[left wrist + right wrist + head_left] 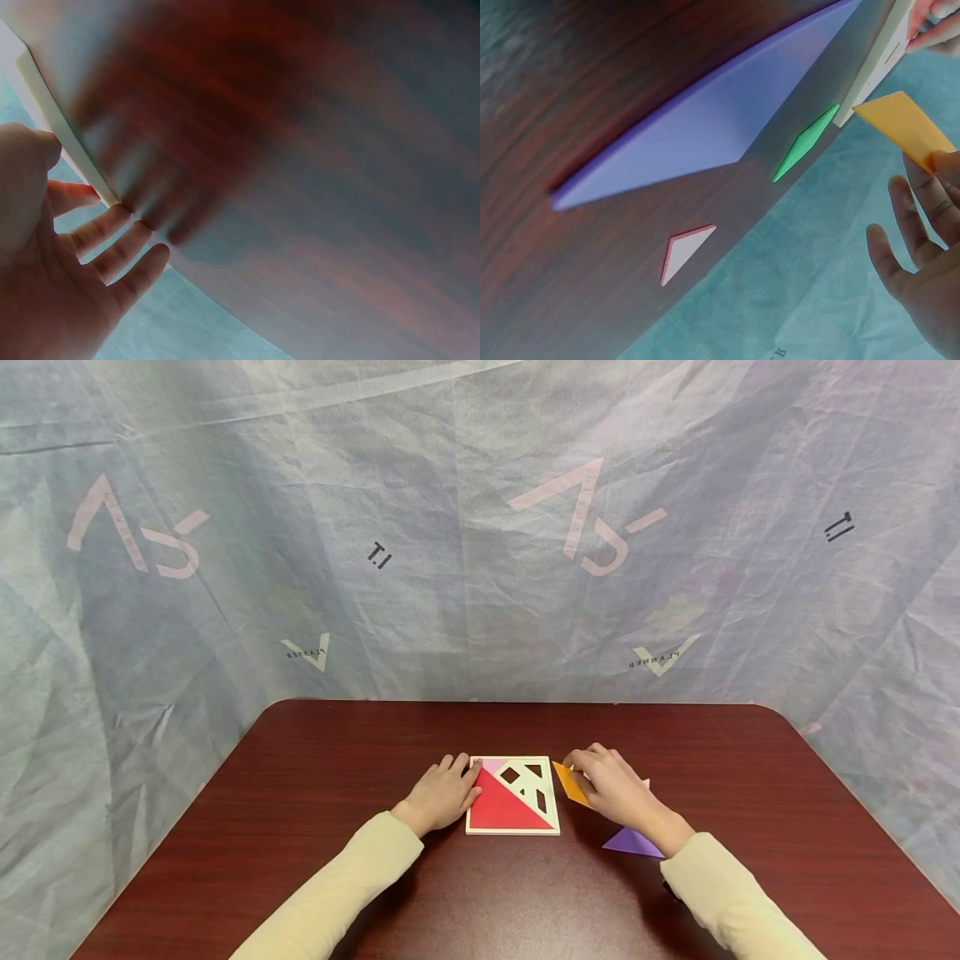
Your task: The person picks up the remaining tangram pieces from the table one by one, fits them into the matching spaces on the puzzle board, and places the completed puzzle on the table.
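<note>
A square white puzzle tray (551,793) lies on the table, with a big red triangle (497,807) and a small pink piece (492,765) set in it. My left hand (457,779) rests with straight fingers against the tray's left edge (64,135); the left wrist view shows this hand (90,262) from below. My right hand (583,770) pinches a flat orange piece (568,782) just right of the tray, tilted off the table. In the right wrist view the orange piece (904,124) sits between thumb and fingers (900,217).
A purple triangle (632,842) lies by my right wrist, large in the right wrist view (705,127). A green piece (806,142) and a small pink triangle (686,251) lie on the dark red table (337,760) beyond it. Blue-grey cloth hangs behind.
</note>
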A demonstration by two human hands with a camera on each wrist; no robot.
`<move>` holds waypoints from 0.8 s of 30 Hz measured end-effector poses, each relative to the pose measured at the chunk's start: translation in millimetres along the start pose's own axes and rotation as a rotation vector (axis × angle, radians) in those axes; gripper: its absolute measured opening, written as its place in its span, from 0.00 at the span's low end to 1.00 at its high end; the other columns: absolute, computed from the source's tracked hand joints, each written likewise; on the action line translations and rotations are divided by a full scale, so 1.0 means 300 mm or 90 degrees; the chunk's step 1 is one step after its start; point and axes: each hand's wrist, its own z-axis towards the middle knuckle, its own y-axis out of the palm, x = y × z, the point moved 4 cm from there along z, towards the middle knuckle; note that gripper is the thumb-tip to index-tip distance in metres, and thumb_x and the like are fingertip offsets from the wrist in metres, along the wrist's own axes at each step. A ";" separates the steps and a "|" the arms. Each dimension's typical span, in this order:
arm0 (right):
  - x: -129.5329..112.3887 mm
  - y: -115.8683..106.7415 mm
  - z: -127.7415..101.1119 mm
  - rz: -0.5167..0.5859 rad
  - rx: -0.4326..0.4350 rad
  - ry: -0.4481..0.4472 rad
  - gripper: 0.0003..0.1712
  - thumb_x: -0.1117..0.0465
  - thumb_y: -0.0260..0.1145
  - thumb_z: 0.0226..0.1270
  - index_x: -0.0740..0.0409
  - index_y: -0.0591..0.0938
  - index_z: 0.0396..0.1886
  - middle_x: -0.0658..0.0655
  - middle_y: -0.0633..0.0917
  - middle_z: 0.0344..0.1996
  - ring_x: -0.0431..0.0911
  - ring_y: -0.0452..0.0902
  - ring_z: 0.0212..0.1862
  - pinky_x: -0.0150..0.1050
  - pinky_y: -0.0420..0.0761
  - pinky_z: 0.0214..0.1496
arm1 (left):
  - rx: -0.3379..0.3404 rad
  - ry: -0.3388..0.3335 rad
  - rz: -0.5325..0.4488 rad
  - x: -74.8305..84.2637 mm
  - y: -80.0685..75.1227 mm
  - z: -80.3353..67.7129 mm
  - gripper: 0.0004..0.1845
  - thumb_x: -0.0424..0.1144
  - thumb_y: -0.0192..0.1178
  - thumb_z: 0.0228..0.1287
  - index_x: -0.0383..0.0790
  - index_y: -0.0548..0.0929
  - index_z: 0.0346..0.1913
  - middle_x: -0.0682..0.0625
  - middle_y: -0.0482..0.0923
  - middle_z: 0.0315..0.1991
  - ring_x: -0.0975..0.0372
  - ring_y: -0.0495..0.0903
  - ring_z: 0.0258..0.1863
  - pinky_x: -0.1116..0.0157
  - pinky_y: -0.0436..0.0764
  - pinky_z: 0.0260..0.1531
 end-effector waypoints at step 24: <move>-0.060 0.034 0.055 0.094 -0.021 0.018 0.11 0.73 0.65 0.50 0.56 0.80 0.33 0.49 0.81 0.27 0.42 0.73 0.32 0.36 0.75 0.35 | -0.006 -0.005 -0.003 0.001 -0.002 -0.001 0.25 0.51 0.43 0.69 0.42 0.69 0.63 0.44 0.67 0.55 0.52 0.69 0.51 0.57 0.74 0.45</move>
